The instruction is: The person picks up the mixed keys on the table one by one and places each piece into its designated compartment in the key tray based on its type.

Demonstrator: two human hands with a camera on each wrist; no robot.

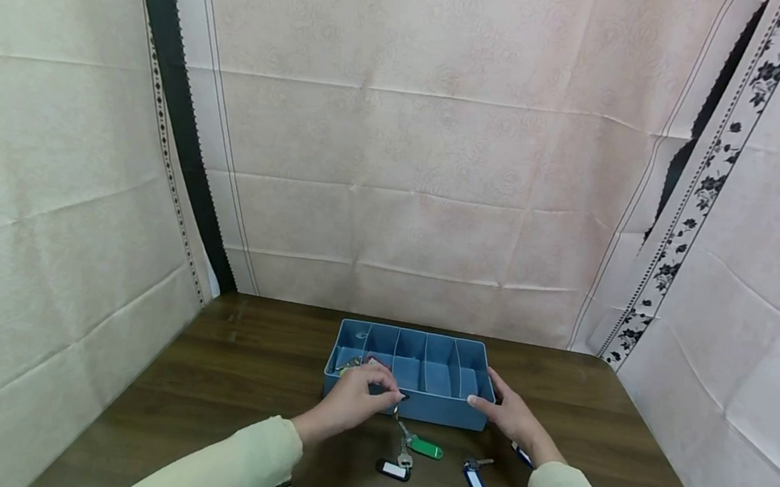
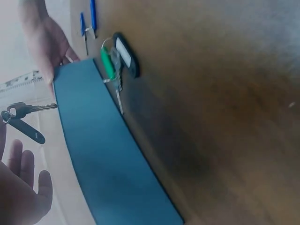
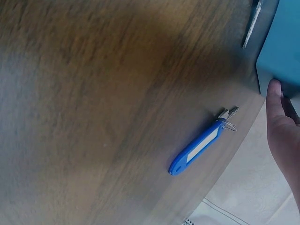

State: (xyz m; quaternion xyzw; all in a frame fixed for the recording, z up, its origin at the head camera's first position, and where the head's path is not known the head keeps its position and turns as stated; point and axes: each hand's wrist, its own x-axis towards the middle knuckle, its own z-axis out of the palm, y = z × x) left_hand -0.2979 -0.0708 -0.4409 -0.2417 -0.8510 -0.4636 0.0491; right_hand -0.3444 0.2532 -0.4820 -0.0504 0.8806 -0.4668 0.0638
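Note:
My left hand [image 1: 358, 396] pinches a key ring at the front of a blue divided box [image 1: 414, 406]. From that ring, in the left wrist view, come a silver key [image 2: 30, 109] and a dark tag [image 2: 28, 131]. My right hand [image 1: 516, 418] grips the box's right end, thumb at the front rim, fingers along the side. Keys with coloured tags lie in the box's left part, partly hidden by my left hand. Before the box, on the table, are a green-tagged key [image 1: 425, 448], a black-tagged key [image 1: 395, 470] and a blue-tagged key [image 1: 477, 483].
Another blue tag [image 1: 522, 455] lies beside my right wrist, partly covered by it. The brown wooden table [image 1: 258, 365] is bounded by pale cloth [image 1: 392, 227] at the back and both sides. Upright dividers split the box into several compartments.

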